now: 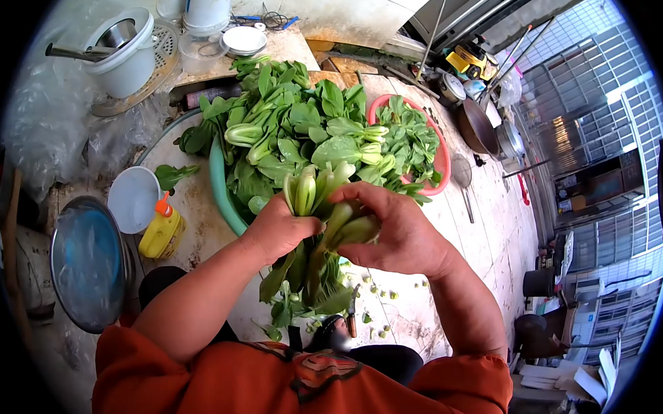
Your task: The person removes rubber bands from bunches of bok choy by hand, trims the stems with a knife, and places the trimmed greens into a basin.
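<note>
My left hand [277, 231] is closed around a bunch of bok choy [307, 193], its pale stalk ends pointing up and its leaves hanging down. Close beside it, my right hand [402, 230] has thumb and fingers curled round more pale green stalks [354, 229] of bok choy. Just beyond both hands, a green basin [220, 185] is heaped with leafy bok choy [299, 120]. Behind the right hand stands a pink basin [441, 167] of loose green leaves [409, 138]. Below the hands, a knife [352, 312] lies on the floor near cut stalk ends [385, 329] and fallen leaves [284, 311].
To the left are a white bucket [134, 203], a yellow bottle [162, 231] with an orange top and a metal basin [94, 303]. A white pail [133, 71] holds metal ware at the upper left. A strainer [462, 172] and a wok [477, 129] are at the right.
</note>
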The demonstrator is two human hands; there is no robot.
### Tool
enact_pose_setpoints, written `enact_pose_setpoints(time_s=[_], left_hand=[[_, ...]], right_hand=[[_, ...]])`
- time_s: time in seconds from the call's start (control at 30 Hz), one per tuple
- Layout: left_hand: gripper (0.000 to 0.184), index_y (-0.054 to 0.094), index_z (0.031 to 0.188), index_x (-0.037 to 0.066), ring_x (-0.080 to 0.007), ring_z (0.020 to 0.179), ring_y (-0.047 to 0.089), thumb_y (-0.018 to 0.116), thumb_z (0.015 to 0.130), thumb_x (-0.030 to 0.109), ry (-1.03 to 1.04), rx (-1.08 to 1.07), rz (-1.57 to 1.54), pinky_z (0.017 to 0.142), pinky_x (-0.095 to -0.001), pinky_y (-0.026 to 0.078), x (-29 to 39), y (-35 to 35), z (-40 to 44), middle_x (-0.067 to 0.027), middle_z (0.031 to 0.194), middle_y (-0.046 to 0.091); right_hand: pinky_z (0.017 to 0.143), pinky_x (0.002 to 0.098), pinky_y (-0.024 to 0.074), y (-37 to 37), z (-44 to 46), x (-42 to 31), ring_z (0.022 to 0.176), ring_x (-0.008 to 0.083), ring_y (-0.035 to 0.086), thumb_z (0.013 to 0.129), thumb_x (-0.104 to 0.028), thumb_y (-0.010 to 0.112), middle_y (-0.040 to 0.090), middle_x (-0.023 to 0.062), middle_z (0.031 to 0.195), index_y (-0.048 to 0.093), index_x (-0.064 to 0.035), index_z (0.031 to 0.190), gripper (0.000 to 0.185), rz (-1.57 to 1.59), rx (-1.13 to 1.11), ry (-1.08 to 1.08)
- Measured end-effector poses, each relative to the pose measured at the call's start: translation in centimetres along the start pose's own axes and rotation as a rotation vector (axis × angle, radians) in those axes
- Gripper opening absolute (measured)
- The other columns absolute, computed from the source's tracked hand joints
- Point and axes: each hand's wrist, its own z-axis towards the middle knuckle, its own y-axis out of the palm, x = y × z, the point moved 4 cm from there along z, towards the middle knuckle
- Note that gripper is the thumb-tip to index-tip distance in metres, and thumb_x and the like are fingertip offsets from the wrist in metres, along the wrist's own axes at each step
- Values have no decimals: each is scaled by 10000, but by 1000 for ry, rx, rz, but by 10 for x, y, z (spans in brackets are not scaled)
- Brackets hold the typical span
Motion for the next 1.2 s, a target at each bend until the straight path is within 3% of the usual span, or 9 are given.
enact_pose_setpoints(time_s=[0.33, 0.4, 0.57, 0.77, 0.93, 1.07, 1.13, 1.17, 1.2], left_hand=[[609, 484, 1312, 7, -144, 985, 588, 510, 704, 8, -136, -401, -30, 867, -278, 480, -38, 43, -36, -60, 1122, 604], [629, 470, 1332, 10, -146, 1026, 570, 499, 704, 22, -113, -413, 45, 904, -288, 458, -48, 54, -44, -60, 1162, 591], [656, 464, 1341, 12, -165, 1108, 539, 461, 685, 34, -234, -379, -149, 964, -284, 419, -68, 80, -60, -82, 1216, 574], [678, 444, 1339, 15, -211, 1123, 555, 454, 662, 45, -409, -343, -235, 983, -334, 445, -96, 93, -63, -101, 1216, 566], [605, 486, 1292, 12, -159, 1015, 562, 439, 692, 70, -401, -353, -79, 902, -294, 462, -118, 96, -57, -71, 1117, 581], [542, 492, 1293, 36, -134, 1018, 553, 660, 794, 166, -362, -424, 37, 909, -278, 446, -124, 111, -48, -43, 1110, 580], [618, 500, 1291, 42, -127, 1033, 558, 784, 757, 171, -387, -401, 63, 918, -281, 449, -130, 117, -41, -37, 1137, 585], [616, 513, 1279, 38, -131, 1033, 566, 796, 742, 140, -348, -388, 149, 916, -286, 457, -138, 115, -35, -37, 1135, 595], [615, 525, 1267, 34, -135, 1033, 574, 808, 726, 109, -310, -377, 233, 914, -291, 465, -146, 113, -30, -38, 1132, 604]], right_hand=[[795, 243, 516, 24, -80, 24, 875, 109, 619, 704, -47, 790, 643, 50, 995, 540, -35, 1223, 577, 287, 259, 126], [829, 255, 505, 23, -95, 34, 924, 128, 610, 694, -49, 797, 626, 65, 1038, 542, -39, 1230, 594, 344, 292, 126], [884, 385, 479, 27, -123, 34, 997, 361, 577, 686, -173, 797, 565, 170, 1095, 518, -49, 1298, 684, -111, 288, 55], [875, 381, 480, 37, -149, 59, 988, 355, 578, 703, -169, 797, 555, 170, 1099, 502, -43, 1314, 690, -36, 302, 95], [848, 389, 484, 42, -162, 89, 950, 358, 585, 712, -191, 801, 558, 173, 1081, 507, -18, 1299, 679, -50, 357, 55], [846, 392, 485, 41, -168, 115, 965, 363, 590, 720, -208, 797, 575, 183, 1053, 531, -12, 1267, 638, 1, 427, 39], [837, 395, 488, 43, -170, 128, 959, 367, 591, 708, -209, 802, 574, 183, 1061, 531, -7, 1263, 649, -10, 409, 118], [784, 336, 504, 45, -171, 134, 935, 251, 605, 791, -240, 778, 579, 149, 1031, 522, -11, 1295, 610, -50, 413, 120], [784, 336, 504, 46, -172, 148, 935, 251, 605, 791, -240, 778, 579, 149, 1031, 522, -11, 1295, 610, -31, 422, 134]])
